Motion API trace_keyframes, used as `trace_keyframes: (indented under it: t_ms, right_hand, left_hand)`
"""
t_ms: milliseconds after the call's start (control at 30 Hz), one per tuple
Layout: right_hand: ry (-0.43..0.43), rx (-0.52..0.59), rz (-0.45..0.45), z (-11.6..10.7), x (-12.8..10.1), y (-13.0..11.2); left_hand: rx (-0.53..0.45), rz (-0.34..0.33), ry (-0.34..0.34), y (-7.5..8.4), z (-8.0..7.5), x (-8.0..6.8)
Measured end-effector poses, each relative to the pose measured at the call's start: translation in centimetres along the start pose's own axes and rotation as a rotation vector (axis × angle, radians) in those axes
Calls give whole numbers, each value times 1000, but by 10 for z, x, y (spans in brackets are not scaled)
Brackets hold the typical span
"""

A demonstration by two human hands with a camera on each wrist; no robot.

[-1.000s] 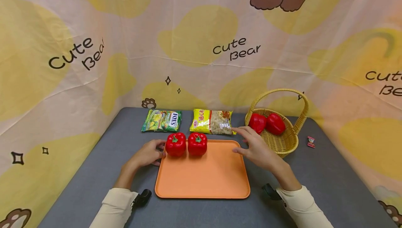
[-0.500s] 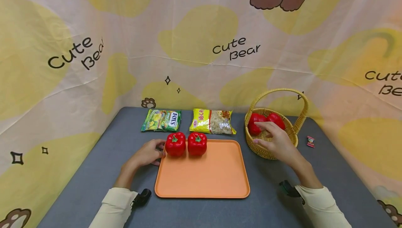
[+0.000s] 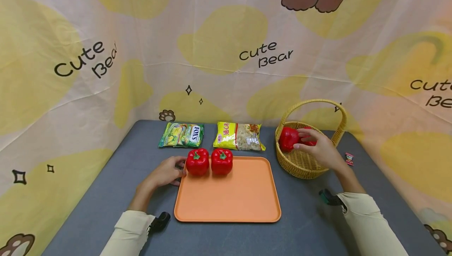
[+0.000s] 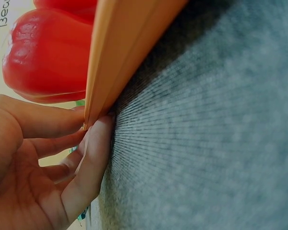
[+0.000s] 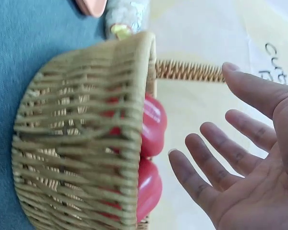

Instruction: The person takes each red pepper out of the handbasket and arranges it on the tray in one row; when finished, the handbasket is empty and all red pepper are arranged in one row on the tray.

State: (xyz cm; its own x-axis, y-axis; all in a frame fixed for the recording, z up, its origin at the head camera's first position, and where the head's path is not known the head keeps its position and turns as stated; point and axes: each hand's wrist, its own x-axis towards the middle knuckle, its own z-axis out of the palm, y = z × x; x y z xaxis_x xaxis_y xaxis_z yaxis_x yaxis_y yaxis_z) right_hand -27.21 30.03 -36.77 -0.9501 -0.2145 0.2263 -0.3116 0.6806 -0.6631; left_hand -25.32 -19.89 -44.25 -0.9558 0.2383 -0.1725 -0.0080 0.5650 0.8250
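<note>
Up close, the left hand (image 3: 165,173) rests on the grey table (image 3: 106,193), its relaxed fingers (image 4: 93,153) touching the far left corner of the orange tray (image 3: 229,197), just beside two red peppers (image 3: 209,162) standing side by side on the tray's far edge. Farther out, the right hand (image 3: 319,150) hovers over the wicker basket (image 3: 303,166), fingers (image 5: 201,177) spread and straight; it appears to touch a basket pepper (image 3: 288,138), though the wrist view shows a gap. Half a second ago that hand lay over the basket's near rim; a second ago it was above the tray's far right corner. The left hand has not moved. Beyond the tray lie a green packet (image 3: 181,135) and a yellow packet (image 3: 238,136), with a small sweet (image 3: 349,158) to the basket's right. A "Cute Bear" cloth (image 3: 226,52) walls the scene.
</note>
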Motion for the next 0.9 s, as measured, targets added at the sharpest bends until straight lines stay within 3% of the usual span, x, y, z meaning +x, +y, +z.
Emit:
trace_keyframes:
  t_ms: [500, 900]
  right_hand:
    - [-139, 118, 172, -13, 31, 15]
    - [-208, 162, 232, -13, 52, 20]
  left_hand:
    - [5, 10, 0, -1, 1, 1]
    - [0, 1, 7, 0, 1, -1]
